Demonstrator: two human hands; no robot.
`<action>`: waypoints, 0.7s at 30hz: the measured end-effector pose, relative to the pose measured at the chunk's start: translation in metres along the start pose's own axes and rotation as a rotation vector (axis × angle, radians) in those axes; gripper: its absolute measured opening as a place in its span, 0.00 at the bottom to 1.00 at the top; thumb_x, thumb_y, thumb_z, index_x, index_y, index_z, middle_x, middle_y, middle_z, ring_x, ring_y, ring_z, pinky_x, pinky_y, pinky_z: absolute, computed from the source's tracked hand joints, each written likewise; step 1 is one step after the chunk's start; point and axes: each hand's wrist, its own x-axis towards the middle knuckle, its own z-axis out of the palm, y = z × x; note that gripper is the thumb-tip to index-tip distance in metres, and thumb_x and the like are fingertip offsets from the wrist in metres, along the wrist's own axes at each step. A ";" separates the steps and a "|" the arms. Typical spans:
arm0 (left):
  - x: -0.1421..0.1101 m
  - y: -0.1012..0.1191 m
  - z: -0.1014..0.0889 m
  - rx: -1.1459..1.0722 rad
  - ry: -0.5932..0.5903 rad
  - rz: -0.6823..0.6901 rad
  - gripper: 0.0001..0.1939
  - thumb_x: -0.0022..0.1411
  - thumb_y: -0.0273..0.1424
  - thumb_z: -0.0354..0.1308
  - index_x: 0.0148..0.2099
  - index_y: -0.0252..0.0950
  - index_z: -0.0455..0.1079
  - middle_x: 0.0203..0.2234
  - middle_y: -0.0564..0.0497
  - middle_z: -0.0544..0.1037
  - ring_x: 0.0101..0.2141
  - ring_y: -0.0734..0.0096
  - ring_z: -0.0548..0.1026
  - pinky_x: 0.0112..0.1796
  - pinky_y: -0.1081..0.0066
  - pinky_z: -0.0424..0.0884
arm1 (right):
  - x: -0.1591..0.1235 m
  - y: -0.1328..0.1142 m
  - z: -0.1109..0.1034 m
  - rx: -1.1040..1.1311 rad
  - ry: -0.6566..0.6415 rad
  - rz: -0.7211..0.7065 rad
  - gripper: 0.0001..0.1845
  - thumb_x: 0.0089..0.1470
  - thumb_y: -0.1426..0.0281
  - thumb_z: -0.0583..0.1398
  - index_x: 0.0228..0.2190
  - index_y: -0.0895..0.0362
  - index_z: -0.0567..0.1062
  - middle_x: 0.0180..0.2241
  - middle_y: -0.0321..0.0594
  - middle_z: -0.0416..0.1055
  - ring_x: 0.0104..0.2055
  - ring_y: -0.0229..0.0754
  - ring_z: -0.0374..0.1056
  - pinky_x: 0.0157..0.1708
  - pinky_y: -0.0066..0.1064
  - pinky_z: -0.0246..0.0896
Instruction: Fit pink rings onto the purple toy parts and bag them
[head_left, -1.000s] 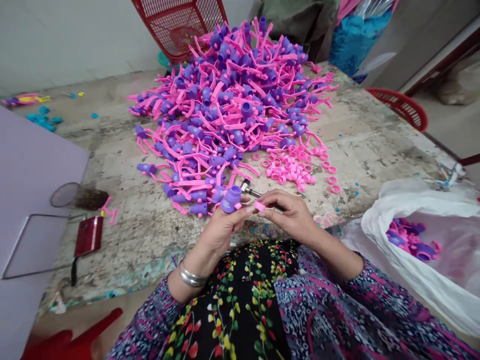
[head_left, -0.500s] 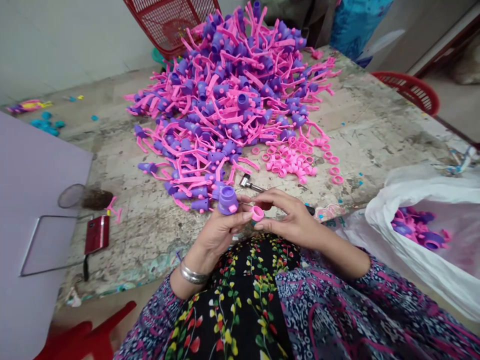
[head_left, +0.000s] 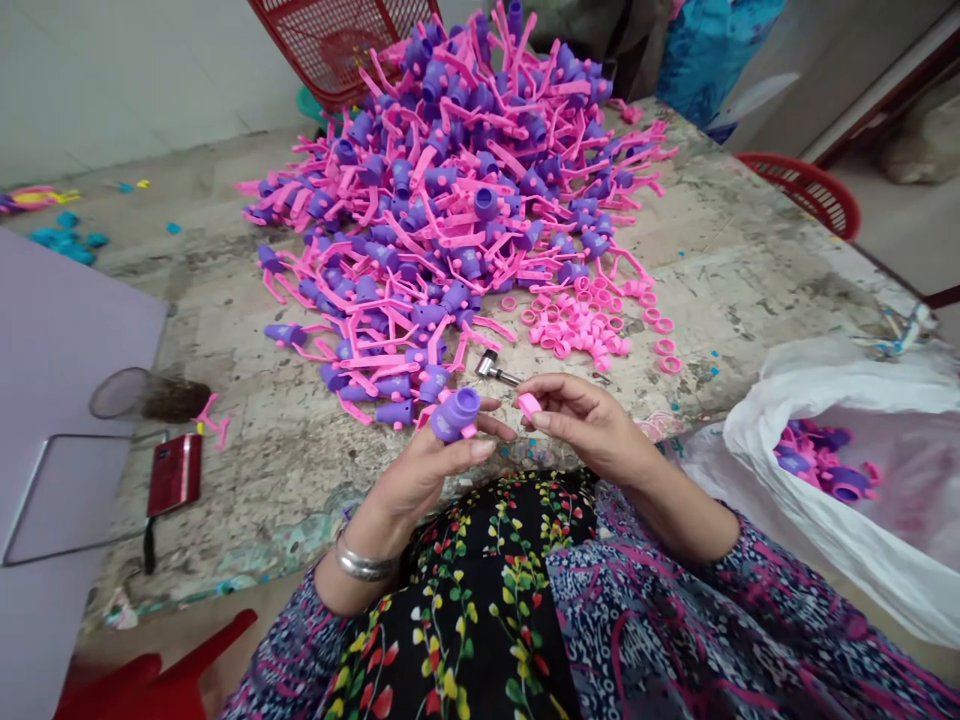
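My left hand (head_left: 429, 470) holds a purple cup-shaped plastic part (head_left: 455, 415) with a round mouth and a small pink knob on its side. Its thumb and some fingers stretch out to the right. Between the thumb and fingers of my right hand (head_left: 592, 420) is a small pink plastic ring (head_left: 528, 405), apart from the purple part. Just beyond my hands lies a metal-headed tool (head_left: 496, 368), its far end hidden by my right hand. Several loose pink rings (head_left: 577, 325) lie in a pile past it.
A big heap of purple cups with pink arms (head_left: 450, 190) covers the worn table (head_left: 720, 260). On the right stands a white sack (head_left: 757, 385) with such parts inside. A drinking glass (head_left: 150, 394) lies at left near a red phone-like object (head_left: 174, 474). Red baskets (head_left: 806, 185) stand behind.
My hands have drawn apart. The pink ring has left my left fingertips and is in my right hand only. The purple part has tilted to the right, and my left fingers have spread.
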 end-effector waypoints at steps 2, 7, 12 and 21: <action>-0.002 -0.002 -0.003 0.022 -0.038 0.004 0.20 0.56 0.43 0.66 0.47 0.34 0.76 0.40 0.44 0.80 0.22 0.80 0.60 0.25 0.73 0.55 | -0.001 0.002 0.000 0.282 0.032 0.145 0.15 0.52 0.71 0.68 0.43 0.51 0.79 0.37 0.34 0.75 0.35 0.32 0.71 0.39 0.26 0.67; 0.000 -0.007 0.001 -0.064 -0.044 -0.060 0.33 0.65 0.55 0.46 0.52 0.32 0.74 0.33 0.42 0.81 0.19 0.78 0.58 0.21 0.72 0.50 | -0.005 0.003 0.001 0.619 0.031 0.323 0.16 0.46 0.71 0.71 0.40 0.57 0.80 0.33 0.34 0.77 0.31 0.31 0.73 0.36 0.23 0.70; -0.004 -0.003 0.009 -0.088 -0.026 -0.115 0.25 0.65 0.51 0.52 0.40 0.33 0.76 0.28 0.45 0.79 0.20 0.77 0.62 0.22 0.73 0.56 | -0.008 0.001 0.002 0.730 -0.004 0.332 0.17 0.45 0.75 0.71 0.40 0.58 0.80 0.34 0.34 0.78 0.32 0.31 0.75 0.37 0.22 0.72; -0.014 -0.009 0.005 0.024 -0.103 -0.071 0.22 0.65 0.48 0.56 0.44 0.34 0.77 0.33 0.46 0.80 0.28 0.70 0.70 0.32 0.69 0.66 | -0.012 0.002 -0.001 0.772 -0.076 0.302 0.16 0.47 0.71 0.71 0.40 0.57 0.78 0.34 0.33 0.78 0.31 0.30 0.75 0.37 0.22 0.73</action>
